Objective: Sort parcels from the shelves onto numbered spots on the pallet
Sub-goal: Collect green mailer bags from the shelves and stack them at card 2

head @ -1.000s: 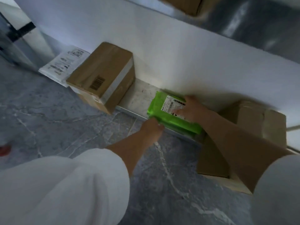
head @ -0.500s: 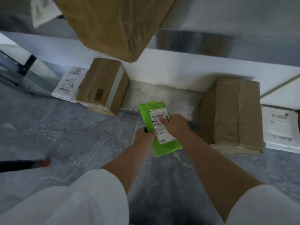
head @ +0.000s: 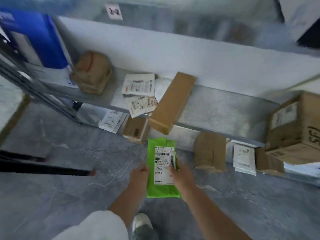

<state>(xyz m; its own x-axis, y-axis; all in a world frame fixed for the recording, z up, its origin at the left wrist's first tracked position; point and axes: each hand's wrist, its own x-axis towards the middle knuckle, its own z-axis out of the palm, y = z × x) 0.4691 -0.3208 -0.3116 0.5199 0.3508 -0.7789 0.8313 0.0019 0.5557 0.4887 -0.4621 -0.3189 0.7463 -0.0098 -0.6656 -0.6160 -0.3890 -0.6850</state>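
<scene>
- The grey marbled floor (head: 52, 196) filled the near part of the view, under the person's arms.
- A metal shelf (head: 225, 110) ran along the far wall from left to right, with a lower tier under it.
- A large cardboard box (head: 294, 125) stood at the shelf's right end, its near face overhanging the edge.
- A long brown box (head: 173, 103) lay slantwise on the shelf, its near end jutting past the edge.
- The green parcel (head: 162, 168) was off the shelves, held flat over the floor in front of the lower tier, with its white label facing up.
- The left hand (head: 139, 175) had its grip clamped on the parcel's left edge, fingers curled under it.
- The right hand (head: 181, 177) had its grip clamped on the right edge, thumb lying on the label.
- Two white envelopes (head: 138, 84) lay overlapping on the shelf, just left of the long box.
- A white shoe (head: 141, 221) showed on the floor between the forearms.
</scene>
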